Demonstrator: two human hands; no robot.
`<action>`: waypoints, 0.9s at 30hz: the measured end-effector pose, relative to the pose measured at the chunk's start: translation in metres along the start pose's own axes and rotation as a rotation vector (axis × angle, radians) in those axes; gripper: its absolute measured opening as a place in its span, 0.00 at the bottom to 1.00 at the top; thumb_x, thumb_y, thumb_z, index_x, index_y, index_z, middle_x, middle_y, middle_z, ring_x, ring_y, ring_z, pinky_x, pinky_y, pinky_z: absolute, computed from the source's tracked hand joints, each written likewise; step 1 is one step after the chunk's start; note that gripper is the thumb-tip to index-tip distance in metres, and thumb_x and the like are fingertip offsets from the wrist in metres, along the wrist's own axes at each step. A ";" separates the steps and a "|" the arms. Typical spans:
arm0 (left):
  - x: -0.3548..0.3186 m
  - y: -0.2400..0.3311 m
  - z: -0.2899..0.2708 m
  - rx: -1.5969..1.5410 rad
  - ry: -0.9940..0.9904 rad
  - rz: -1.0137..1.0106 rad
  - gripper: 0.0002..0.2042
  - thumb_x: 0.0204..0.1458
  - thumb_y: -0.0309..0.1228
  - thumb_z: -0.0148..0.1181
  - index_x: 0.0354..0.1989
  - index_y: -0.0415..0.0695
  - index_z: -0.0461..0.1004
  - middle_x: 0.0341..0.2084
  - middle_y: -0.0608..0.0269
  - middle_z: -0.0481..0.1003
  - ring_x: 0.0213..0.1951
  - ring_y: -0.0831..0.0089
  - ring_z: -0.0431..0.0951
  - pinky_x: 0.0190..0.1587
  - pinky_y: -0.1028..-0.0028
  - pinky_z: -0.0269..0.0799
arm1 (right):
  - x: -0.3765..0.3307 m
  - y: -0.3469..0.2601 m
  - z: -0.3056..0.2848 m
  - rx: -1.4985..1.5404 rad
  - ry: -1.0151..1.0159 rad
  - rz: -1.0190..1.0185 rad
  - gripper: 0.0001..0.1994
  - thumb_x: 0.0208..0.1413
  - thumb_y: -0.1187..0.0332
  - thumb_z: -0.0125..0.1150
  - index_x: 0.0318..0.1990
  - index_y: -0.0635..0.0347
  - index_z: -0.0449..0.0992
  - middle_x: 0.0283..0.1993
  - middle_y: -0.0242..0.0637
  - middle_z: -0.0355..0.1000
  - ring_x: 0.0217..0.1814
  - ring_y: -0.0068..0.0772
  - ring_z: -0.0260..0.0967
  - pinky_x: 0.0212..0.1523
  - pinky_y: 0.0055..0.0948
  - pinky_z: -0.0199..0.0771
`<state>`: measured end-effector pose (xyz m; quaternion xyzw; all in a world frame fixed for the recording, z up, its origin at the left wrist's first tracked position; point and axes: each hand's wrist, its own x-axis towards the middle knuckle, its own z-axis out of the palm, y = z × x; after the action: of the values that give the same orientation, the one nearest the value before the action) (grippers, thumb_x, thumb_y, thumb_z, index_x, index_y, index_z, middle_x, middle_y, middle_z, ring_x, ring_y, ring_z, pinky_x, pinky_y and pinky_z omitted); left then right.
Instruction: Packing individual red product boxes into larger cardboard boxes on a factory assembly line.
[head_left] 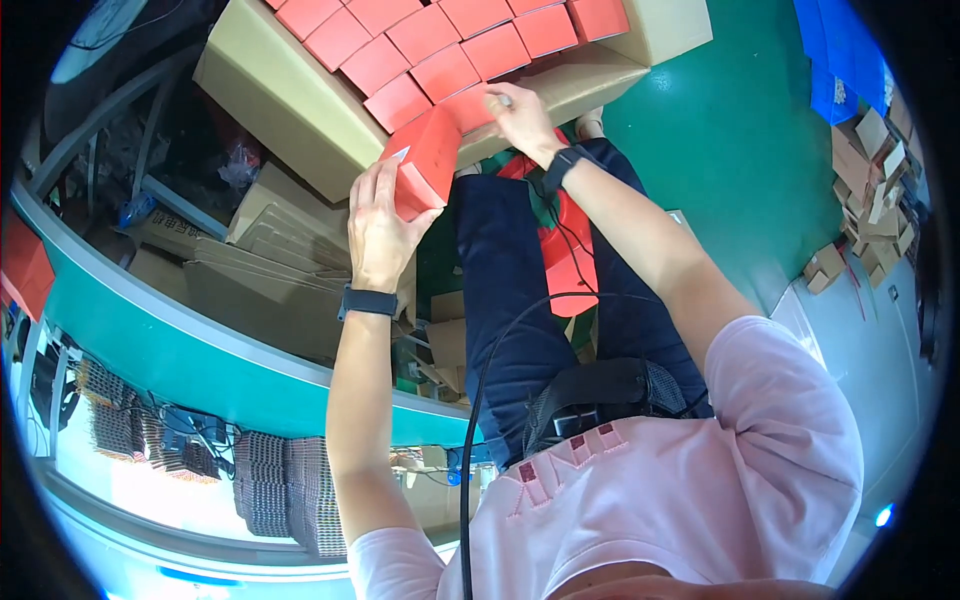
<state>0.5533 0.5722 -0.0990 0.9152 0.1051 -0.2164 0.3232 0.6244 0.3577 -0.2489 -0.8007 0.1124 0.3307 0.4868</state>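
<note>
A red box (431, 150) is tilted over the near edge of a large brown carton (590, 88). My left hand (378, 225) grips that box by its near end, thumb along the bottom edge and fingers on its left side. Several matching red boxes (447, 72) sit in rows inside the carton. My right hand (524, 122) is closed beside the nearest red box (468, 107) in the carton. A small greyish thing shows at its fingers, too small to name.
Left of me runs a green-topped bench (180, 345) with a metal edge. Flattened cardboard (270, 290) leans below it. A red stool (570, 270) shows between my legs. Cardboard scraps (875, 190) and blue bins (845, 50) lie far right. A black cable (480, 400) crosses before me.
</note>
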 end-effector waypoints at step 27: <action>0.014 -0.021 0.068 0.244 -0.049 -0.136 0.51 0.34 0.34 0.76 0.68 0.44 0.49 0.65 0.37 0.50 0.66 0.42 0.50 0.66 0.53 0.52 | 0.015 0.032 -0.015 -0.494 -0.030 0.021 0.28 0.45 0.67 0.61 0.55 0.70 0.66 0.40 0.56 0.74 0.47 0.58 0.70 0.50 0.47 0.70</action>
<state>0.5365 0.5458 -0.1649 0.9329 0.1320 -0.2713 0.1965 0.6260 0.3305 -0.2762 -0.8891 0.0294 0.3651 0.2744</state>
